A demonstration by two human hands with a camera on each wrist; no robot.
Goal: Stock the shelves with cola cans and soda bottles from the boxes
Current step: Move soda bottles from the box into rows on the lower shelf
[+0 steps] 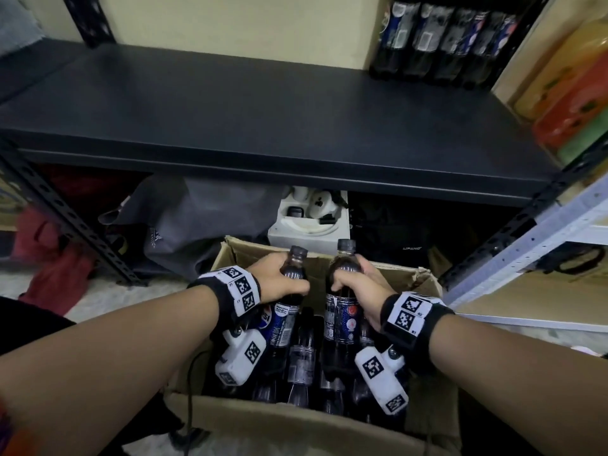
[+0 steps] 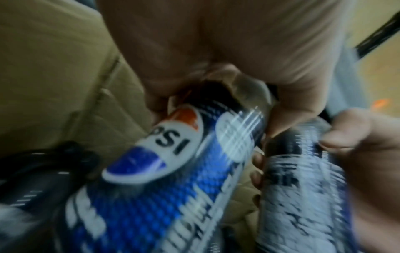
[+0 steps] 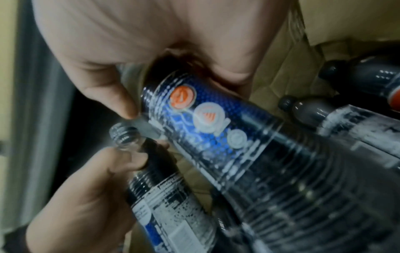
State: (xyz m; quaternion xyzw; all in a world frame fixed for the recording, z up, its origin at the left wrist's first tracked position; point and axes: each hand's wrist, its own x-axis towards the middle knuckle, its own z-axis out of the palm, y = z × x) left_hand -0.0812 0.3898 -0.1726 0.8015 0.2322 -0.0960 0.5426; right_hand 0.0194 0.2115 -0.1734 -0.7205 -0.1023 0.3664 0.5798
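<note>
Our left hand (image 1: 275, 277) grasps one soda bottle (image 1: 289, 304), our right hand (image 1: 362, 291) another bottle (image 1: 342, 311), both over the cardboard box (image 1: 296, 419); shelf (image 1: 263, 126) at twelve o'clock.

Under the shelf sit a grey bag (image 1: 204, 218), a white foam tray (image 1: 307, 225) and a black case (image 1: 394, 235), with red cloth (image 1: 56, 274) on the floor.
</note>
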